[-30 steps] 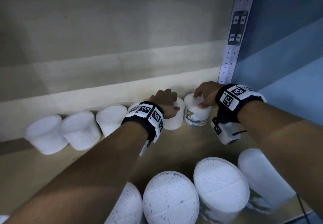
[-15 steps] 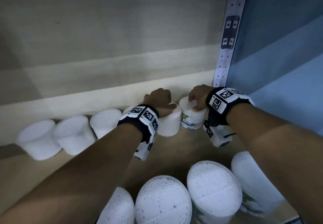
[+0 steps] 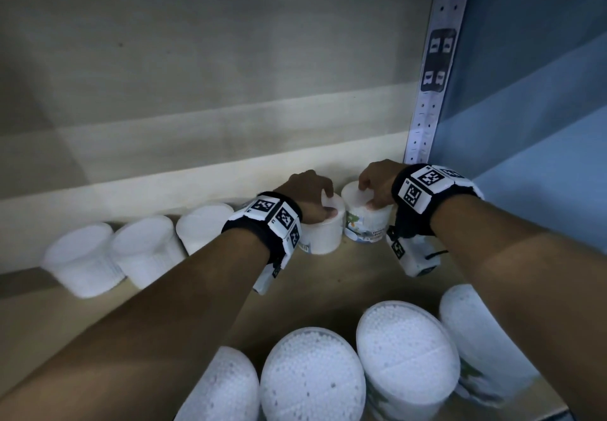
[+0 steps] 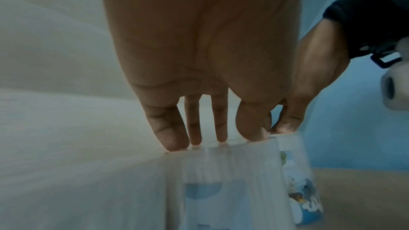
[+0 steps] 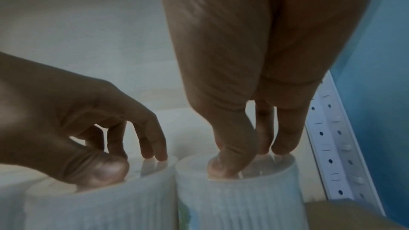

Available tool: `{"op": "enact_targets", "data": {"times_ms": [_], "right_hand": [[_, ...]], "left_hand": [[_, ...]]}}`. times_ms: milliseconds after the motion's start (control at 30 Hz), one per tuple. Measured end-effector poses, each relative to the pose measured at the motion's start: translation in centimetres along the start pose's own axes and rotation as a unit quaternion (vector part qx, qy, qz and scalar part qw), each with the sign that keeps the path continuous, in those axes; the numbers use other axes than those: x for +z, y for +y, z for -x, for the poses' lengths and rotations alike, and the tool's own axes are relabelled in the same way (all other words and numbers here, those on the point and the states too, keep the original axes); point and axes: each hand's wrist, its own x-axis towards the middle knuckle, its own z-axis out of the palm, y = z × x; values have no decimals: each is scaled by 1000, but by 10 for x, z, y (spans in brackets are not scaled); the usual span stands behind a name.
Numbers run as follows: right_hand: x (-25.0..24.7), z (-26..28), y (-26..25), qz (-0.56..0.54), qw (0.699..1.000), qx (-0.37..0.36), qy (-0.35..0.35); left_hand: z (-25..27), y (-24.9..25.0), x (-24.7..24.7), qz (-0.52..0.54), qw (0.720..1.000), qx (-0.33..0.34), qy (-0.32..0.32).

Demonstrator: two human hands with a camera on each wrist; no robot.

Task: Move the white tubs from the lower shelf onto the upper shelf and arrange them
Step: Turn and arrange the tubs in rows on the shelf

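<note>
**Two hands on two tubs at the back of the shelf**

A row of round white tubs stands along the pale back board of a wooden shelf. The left hand grips the plain tub from above, thumb and fingertips curled onto its top rim. The right hand holds the labelled tub the same way, its thumb pressed on the flat lid and its fingers on the far edge. The two tubs stand just beside each other, near the perforated metal upright at the right.

In the right wrist view the tub walls look translucent and finely ribbed from top to bottom. The labelled tub carries a blue and green printed band; its writing is too small and blurred to read. The plain tub shows a pale blue half-round patch in the left wrist view.

Three more tubs stand in the row to the left, blurred. At the front of the shelf stand four larger clear tubs packed with small white round tips. A black sticker with white marks sits on the upright. Both wrists wear black bands with square black-and-white code tags.
</note>
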Motion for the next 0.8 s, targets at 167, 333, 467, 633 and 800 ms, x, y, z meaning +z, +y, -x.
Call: {"op": "enact_targets", "data": {"times_ms": [167,333,467,633,800], "right_hand": [[1,-6,2,8,1000,-2,-3],[-1,-5,-1,29,1000,-7,-1],[1,-8,0,67,998,-6,7],[2,-10,-1,79,997,-3,14],[0,-5,-2,65,998,3,6]], "left_hand": [[-2,8,2,-17,999,-24,23],[1,0,-12,59,998,-3,-9],[6,-2,-17,25,995,23,-93],[5,-1,-12,4,998,25,-56],[1,-1,-5,-10,1000,6,-11]]}}
